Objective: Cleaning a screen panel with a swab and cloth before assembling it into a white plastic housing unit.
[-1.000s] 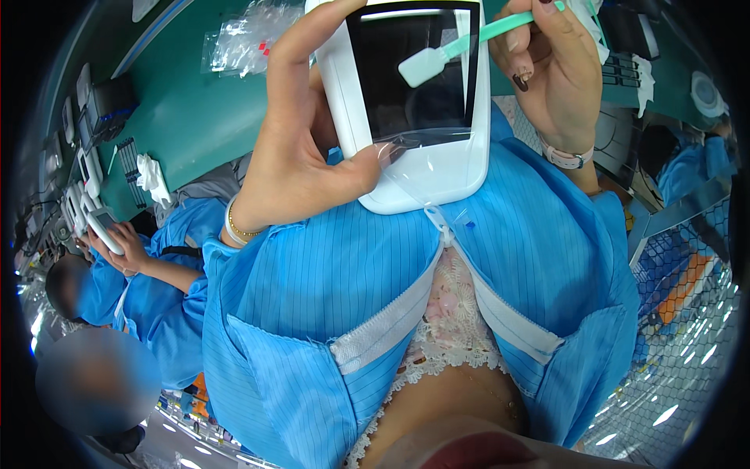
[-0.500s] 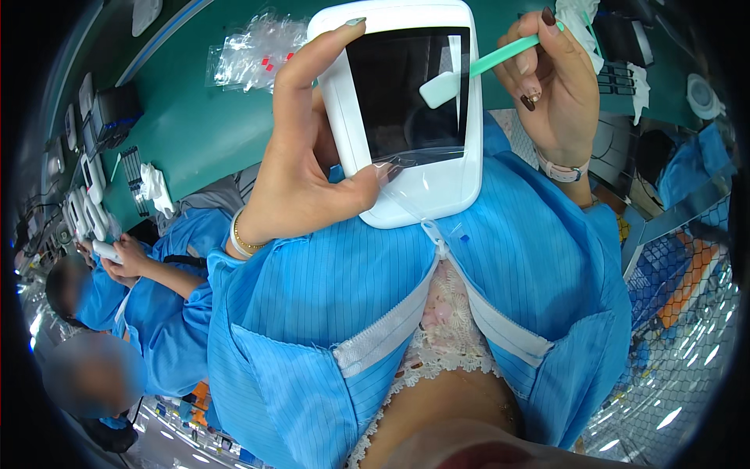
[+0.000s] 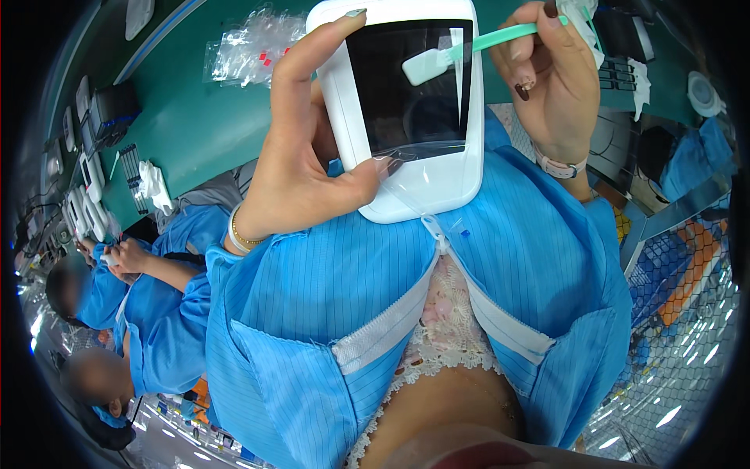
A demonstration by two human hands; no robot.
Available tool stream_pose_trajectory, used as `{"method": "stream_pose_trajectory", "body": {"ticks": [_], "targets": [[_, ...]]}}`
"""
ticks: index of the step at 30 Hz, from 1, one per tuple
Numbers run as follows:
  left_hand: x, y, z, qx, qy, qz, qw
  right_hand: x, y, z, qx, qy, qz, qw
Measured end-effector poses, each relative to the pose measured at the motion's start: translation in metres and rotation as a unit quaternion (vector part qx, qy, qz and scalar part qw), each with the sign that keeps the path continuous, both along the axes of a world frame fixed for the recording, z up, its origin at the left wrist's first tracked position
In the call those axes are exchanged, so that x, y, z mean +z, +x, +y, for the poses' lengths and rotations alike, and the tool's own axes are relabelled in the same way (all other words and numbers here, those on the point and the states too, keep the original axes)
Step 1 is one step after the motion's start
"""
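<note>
The device casing (image 3: 430,186) is smooth, glossy plastic, its screen (image 3: 402,113) glassy, with shiny clear film (image 3: 422,153) along the screen's lower edge; the swab (image 3: 486,40), smooth plastic; bags (image 3: 258,48), crinkled shiny plastic, inside the far edge of the matt desk (image 3: 195,109); the jacket (image 3: 328,289), cloth

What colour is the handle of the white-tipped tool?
The handle is mint green, best seen in the head view.
</note>
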State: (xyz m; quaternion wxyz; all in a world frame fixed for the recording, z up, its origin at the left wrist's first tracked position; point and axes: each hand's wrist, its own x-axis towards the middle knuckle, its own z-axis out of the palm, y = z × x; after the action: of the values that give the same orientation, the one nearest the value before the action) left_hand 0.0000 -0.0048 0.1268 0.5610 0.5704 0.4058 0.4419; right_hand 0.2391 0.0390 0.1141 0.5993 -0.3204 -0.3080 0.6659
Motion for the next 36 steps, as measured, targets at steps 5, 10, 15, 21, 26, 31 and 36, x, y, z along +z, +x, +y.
{"method": "stream_pose_trajectory", "body": {"ticks": [5, 10, 15, 21, 26, 31, 36], "targets": [[0.001, 0.002, 0.0, 0.013, -0.003, -0.004, 1.0, 0.002, -0.003, 0.001, 0.027, -0.024, 0.001, 0.999], [-0.001, 0.0, -0.001, 0.014, -0.004, -0.004, 1.0, 0.0, 0.001, 0.002, 0.033, 0.002, 0.029, 0.999], [-0.001, -0.002, -0.001, 0.014, -0.005, 0.01, 1.0, -0.002, 0.008, 0.002, 0.031, 0.03, 0.016, 0.999], [0.002, -0.001, -0.001, 0.011, -0.017, 0.011, 1.0, -0.007, 0.024, 0.007, -0.037, -0.001, 0.072, 0.997], [0.002, 0.001, 0.001, -0.004, -0.013, 0.018, 1.0, -0.001, 0.035, 0.011, -0.081, 0.008, 0.104, 0.991], [0.004, -0.006, 0.003, -0.048, -0.044, -0.024, 0.998, 0.004, 0.028, 0.009, -0.1, 0.01, 0.103, 0.99], [0.008, -0.004, 0.001, -0.055, -0.137, -0.101, 0.984, 0.004, 0.032, 0.007, -0.091, 0.036, 0.037, 0.995]]}}
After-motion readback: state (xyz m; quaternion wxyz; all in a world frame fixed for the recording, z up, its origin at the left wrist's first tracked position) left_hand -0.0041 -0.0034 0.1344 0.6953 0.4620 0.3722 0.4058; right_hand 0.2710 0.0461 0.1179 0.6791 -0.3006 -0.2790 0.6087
